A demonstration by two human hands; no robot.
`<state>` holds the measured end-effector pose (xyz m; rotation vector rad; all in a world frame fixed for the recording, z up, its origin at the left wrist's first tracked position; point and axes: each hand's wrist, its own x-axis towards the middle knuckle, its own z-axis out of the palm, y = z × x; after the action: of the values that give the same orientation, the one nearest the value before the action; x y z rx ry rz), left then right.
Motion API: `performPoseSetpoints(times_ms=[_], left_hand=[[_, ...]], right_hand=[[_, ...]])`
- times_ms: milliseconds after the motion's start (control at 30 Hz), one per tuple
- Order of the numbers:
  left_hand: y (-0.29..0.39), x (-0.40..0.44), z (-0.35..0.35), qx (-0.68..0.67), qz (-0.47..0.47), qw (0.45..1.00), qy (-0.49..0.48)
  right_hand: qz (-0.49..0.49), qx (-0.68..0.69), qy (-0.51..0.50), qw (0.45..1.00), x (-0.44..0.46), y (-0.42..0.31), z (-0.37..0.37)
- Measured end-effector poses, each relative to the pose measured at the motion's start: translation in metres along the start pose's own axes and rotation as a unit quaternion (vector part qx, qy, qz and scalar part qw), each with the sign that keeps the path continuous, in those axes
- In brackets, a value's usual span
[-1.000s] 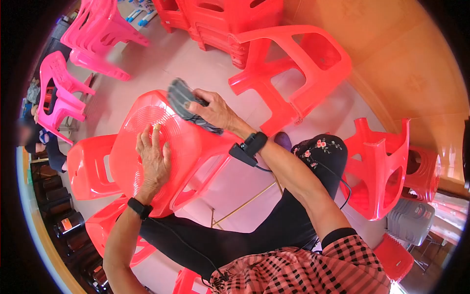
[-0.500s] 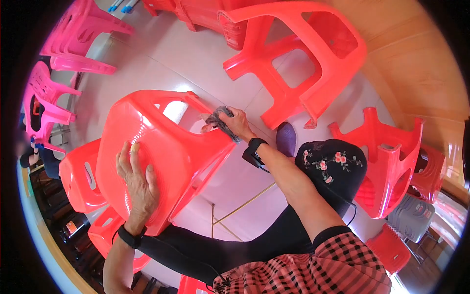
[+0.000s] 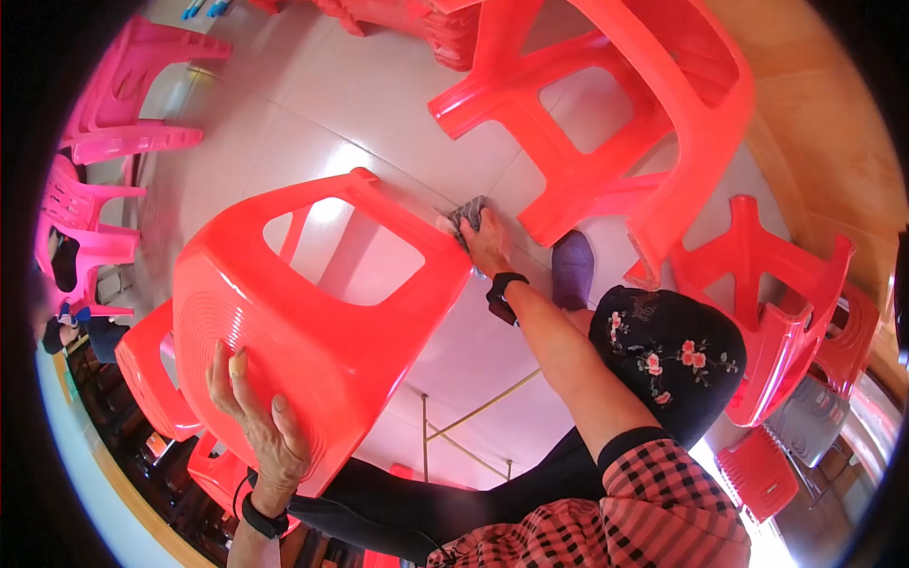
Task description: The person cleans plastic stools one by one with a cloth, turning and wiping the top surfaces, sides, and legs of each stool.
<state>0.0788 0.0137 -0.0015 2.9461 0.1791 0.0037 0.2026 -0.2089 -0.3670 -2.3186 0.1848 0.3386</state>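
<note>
A cloth (image 3: 468, 212) is being gripped by the curled right hand (image 3: 490, 249) at a leg end (image 3: 458, 269); left of its fingers (image 3: 471, 237) the stool (image 3: 308, 327) is being held tipped, its length running to the seat (image 3: 218, 322), where the left hand (image 3: 265, 426) is being rested open, grasping nothing.

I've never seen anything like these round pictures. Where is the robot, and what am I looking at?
There's no robot here, just a person's two bare hands. Every picture comes from one camera worn on that person's head, looking forward and down, so you see roughly what they see. The left hand rests, fingers spread, on the seat of a tipped red stool. The right hand grips a crumpled grey cloth near the end of one stool leg. On the tiled floor around them are another red stool, also tipped, and some pink chairs.
</note>
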Motion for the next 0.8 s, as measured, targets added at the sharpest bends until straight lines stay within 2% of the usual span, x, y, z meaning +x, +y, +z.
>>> performPoseSetpoints(times_ms=[67,100,200,233,300,333,400,433,500,533,600,633,700,767,800], left_hand=[[0.000,-0.001,-0.003,0.003,0.004,1.000,0.004],[0.001,-0.001,-0.004,0.010,0.000,1.000,-0.004],[0.003,0.000,-0.003,0.013,0.001,1.000,-0.005],[0.003,-0.001,-0.001,0.010,0.003,1.000,-0.003],[0.003,-0.002,0.000,0.014,-0.004,1.000,-0.005],[0.003,-0.001,0.000,0.018,-0.007,1.000,-0.005],[0.002,-0.001,0.001,0.019,-0.006,1.000,-0.003],[0.003,-0.001,0.003,0.018,-0.004,1.000,-0.002],[0.004,0.001,0.003,0.013,-0.005,1.000,-0.002],[0.006,0.001,0.001,0.008,-0.010,1.000,-0.001],[0.008,0.003,0.000,0.004,-0.009,1.000,-0.001],[0.008,0.004,-0.001,0.001,-0.008,1.000,-0.002],[0.008,0.005,-0.002,0.002,-0.007,1.000,0.003],[0.007,0.004,0.000,0.001,-0.007,1.000,0.008],[0.006,0.004,0.002,0.001,0.001,1.000,0.016]], right_hand=[[0.060,-0.023,-0.009,0.998,-0.008,0.004,0.002],[0.057,-0.023,-0.007,0.998,-0.011,0.006,0.004],[0.153,-0.030,0.017,0.988,-0.025,0.015,0.004],[0.149,-0.031,0.017,0.988,-0.026,0.017,0.004],[0.215,-0.036,0.035,0.975,-0.036,0.021,0.008],[0.215,-0.034,0.035,0.975,-0.041,0.022,0.011],[0.293,0.042,0.058,0.954,-0.051,0.025,0.017],[0.295,0.042,0.060,0.953,-0.052,0.031,0.022],[0.399,0.090,-0.012,0.912,-0.048,0.044,0.035],[0.399,0.091,-0.011,0.913,-0.046,0.062,0.049],[0.383,0.009,-0.054,0.922,-0.040,0.096,0.074],[0.379,0.010,-0.052,0.924,-0.046,0.077,0.058],[0.383,0.074,-0.112,0.914,-0.065,0.021,0.013],[0.407,0.108,-0.124,0.899,-0.068,0.016,0.002],[0.430,0.219,-0.193,0.854,-0.071,0.022,-0.003]])
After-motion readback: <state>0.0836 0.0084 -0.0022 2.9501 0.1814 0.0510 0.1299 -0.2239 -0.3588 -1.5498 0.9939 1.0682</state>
